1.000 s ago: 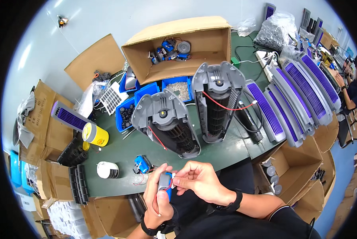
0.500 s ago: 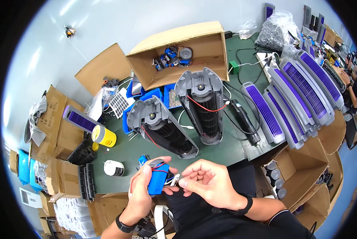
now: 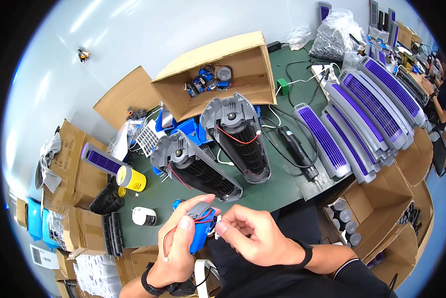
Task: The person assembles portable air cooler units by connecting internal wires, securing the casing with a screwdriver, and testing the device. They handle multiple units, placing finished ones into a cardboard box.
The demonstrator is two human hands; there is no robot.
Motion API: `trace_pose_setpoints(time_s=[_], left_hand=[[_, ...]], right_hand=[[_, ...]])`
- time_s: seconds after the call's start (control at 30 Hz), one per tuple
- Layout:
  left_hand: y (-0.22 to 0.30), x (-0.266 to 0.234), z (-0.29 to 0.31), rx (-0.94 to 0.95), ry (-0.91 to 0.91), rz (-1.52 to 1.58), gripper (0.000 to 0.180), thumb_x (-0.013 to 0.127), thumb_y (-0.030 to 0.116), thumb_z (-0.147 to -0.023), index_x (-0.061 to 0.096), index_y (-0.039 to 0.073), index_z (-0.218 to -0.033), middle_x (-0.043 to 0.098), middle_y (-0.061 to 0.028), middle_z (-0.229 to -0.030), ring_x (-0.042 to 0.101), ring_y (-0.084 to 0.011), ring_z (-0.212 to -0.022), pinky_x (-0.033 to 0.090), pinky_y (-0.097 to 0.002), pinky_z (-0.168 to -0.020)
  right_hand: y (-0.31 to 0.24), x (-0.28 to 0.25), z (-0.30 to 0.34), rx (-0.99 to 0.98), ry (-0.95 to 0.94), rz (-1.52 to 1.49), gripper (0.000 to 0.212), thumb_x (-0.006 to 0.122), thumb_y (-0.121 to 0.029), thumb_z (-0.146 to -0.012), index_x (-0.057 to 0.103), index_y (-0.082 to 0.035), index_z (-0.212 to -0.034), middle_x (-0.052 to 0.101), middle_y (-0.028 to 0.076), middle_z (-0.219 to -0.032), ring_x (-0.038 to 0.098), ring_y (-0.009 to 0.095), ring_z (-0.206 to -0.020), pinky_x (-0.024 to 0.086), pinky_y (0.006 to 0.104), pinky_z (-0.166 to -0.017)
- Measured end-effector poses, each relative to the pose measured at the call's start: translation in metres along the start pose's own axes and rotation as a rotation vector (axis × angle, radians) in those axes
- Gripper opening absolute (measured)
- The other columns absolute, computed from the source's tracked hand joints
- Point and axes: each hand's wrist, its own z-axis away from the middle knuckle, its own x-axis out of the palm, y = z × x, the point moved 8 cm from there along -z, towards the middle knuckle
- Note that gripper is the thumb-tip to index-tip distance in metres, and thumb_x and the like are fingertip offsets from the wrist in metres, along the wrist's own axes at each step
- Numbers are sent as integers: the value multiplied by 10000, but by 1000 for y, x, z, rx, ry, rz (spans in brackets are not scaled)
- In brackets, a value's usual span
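1. A blue battery pack [image 3: 201, 233] with a grey cap and red wires is gripped in the left hand [image 3: 179, 247], whose fingers are closed around it with the thumb on its front; it is held above the lap, just in front of the near edge of the table [image 3: 263, 196].
2. A small white connector [image 3: 215, 231] at the end of the pack's wires is pinched between the thumb and forefinger of the right hand [image 3: 255, 235]; the other fingers are curled in.
3. A dark band is worn on each wrist.
4. Just beyond the hands, a white tape roll [image 3: 144, 216] is seen lying on the green table, with a yellow tape roll [image 3: 131, 179] further left.
5. Two grey fan housings are laid side by side in the middle of the table: the left one [image 3: 195, 166] angled, the right one [image 3: 240, 136] with a red wire across it.
6. A black screwdriver [image 3: 298, 150] is laid to their right, beside a row of grey and purple grille panels [image 3: 362, 114].
7. Blue parts bins [image 3: 183, 130] are placed behind the housings.
8. Furthest back, an open cardboard box [image 3: 218, 74] holding blue and grey parts is set on its side.
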Motion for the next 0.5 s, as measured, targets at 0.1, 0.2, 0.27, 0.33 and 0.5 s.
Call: trace_pose_setpoints(time_s=[0.1,0.2,0.27,0.33,0.5], left_hand=[[2,0,2,30,6,-16,566,358,386,-1108,533,-34,-1443,673,-187,-1246,660,-217,-1111,508,-360,-983],[4,2,5,11,30,-20,578,361,400,-1108,536,-44,-1434,672,-187,-1243,662,-216,-1101,508,-354,-974],[1,0,2,-4,43,-5,592,362,422,-1107,538,-43,-1429,679,-182,-1228,665,-209,-1083,521,-345,-953],[2,-5,0,-27,61,14,607,362,446,-1106,540,-39,-1425,687,-176,-1209,669,-201,-1065,536,-337,-927],[13,-21,-11,-90,63,86,634,370,495,-1092,551,-23,-1411,707,-161,-1148,678,-176,-981,565,-323,-820]], right_hand=[[19,5,-1,400,-232,-332,349,615,-328,-1067,630,-38,-874,602,-6,-692,565,61,-526,456,228,-460],[16,3,-3,411,-265,-364,347,626,-338,-1064,640,-44,-879,607,-2,-692,575,62,-528,458,228,-455],[14,-4,-4,353,-173,-255,337,648,-329,-1058,664,-26,-912,616,1,-697,572,55,-529,461,227,-464],[0,-14,-6,258,-100,-152,309,671,-304,-1049,675,-17,-934,621,3,-702,569,52,-527,461,226,-471],[-49,-82,-19,-573,561,563,342,839,-115,-856,662,-10,-1130,670,134,-1118,646,203,-907,520,297,-712]])
